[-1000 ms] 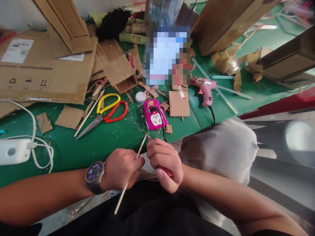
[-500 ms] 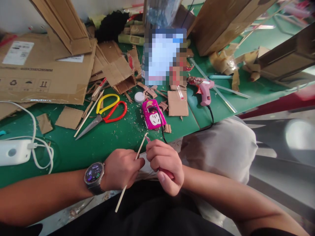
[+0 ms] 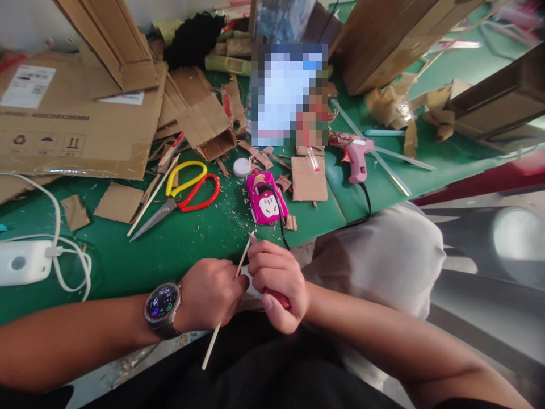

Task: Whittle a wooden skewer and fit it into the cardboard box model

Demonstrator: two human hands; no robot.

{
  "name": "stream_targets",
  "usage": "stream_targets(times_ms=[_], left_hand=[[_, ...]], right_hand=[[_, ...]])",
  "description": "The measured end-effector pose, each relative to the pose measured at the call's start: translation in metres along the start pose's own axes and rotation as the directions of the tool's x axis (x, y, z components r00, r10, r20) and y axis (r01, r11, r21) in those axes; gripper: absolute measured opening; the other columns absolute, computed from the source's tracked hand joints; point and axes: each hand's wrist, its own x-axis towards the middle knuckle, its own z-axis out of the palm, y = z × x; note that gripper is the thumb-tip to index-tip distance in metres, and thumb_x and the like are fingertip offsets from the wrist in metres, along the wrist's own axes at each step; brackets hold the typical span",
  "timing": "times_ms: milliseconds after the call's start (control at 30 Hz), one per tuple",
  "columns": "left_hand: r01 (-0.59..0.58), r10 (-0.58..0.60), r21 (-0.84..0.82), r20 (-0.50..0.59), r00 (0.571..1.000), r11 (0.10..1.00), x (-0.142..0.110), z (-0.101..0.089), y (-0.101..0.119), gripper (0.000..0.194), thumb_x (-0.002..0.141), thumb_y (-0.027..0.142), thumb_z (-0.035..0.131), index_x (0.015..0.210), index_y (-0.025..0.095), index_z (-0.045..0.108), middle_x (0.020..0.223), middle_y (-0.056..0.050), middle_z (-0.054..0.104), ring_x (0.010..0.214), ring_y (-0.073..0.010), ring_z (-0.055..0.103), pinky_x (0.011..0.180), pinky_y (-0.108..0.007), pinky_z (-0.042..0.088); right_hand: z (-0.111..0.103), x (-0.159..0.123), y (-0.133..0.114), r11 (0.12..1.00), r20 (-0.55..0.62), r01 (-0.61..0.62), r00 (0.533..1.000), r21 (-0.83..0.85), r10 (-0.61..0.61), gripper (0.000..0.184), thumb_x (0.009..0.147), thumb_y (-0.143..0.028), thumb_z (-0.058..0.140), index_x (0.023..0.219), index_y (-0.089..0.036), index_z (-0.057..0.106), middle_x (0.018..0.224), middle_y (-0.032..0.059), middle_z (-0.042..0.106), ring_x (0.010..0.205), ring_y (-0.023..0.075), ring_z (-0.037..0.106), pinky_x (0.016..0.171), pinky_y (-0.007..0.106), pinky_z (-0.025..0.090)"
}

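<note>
My left hand (image 3: 213,293), with a watch (image 3: 162,304) on its wrist, is closed round a thin wooden stick (image 3: 210,347). The stick slants up past the thumb, and its upper tip is near the table's edge. Wrapped in the fingers of my right hand (image 3: 279,286) is a knife with a red handle (image 3: 280,299), most of it hidden by the palm. Its short blade (image 3: 252,238) pokes out above the index finger, right beside the stick's upper tip; whether they touch I cannot tell. Both hands are close together over my lap.
On the green table lie scissors (image 3: 175,201), a pink car-shaped socket (image 3: 264,197), a pink glue gun (image 3: 355,154), a second stick (image 3: 152,196) and cardboard scraps (image 3: 309,179). Cardboard boxes (image 3: 383,40) stand behind. A white power strip (image 3: 25,262) with a cable lies left.
My right hand with the knife has moved slightly left, nearer my left hand. The blade remains by the stick's tip. My left hand has hardly moved.
</note>
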Motion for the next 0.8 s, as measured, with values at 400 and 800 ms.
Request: stream_targets(times_ms=[400,800], left_hand=[[0.001,0.0,0.046,-0.042,0.999,0.999,0.003,-0.002,0.002,0.017,0.08,0.013,0.049,0.068,0.02,0.059,0.06,-0.003,0.058,0.052,-0.0187,0.055,0.049,-0.033,0.034],[0.01,-0.009,0.024,-0.038,0.999,1.0,0.002,0.001,-0.001,0.019,0.085,0.018,0.047,0.07,0.02,0.058,0.062,-0.002,0.058,0.054,-0.0179,0.054,0.051,-0.034,0.035]], right_hand=[[-0.005,-0.002,0.011,0.999,0.01,0.028,1.0,-0.034,-0.028,0.01,0.08,-0.029,0.045,0.073,-0.023,0.047,0.07,0.0058,0.053,0.074,0.0217,0.049,0.075,0.042,0.052],[-0.005,-0.006,-0.001,0.998,-0.037,-0.01,0.999,0.062,0.012,0.014,0.082,-0.03,0.045,0.072,-0.022,0.049,0.07,0.0067,0.055,0.076,0.0222,0.052,0.069,0.04,0.051]])
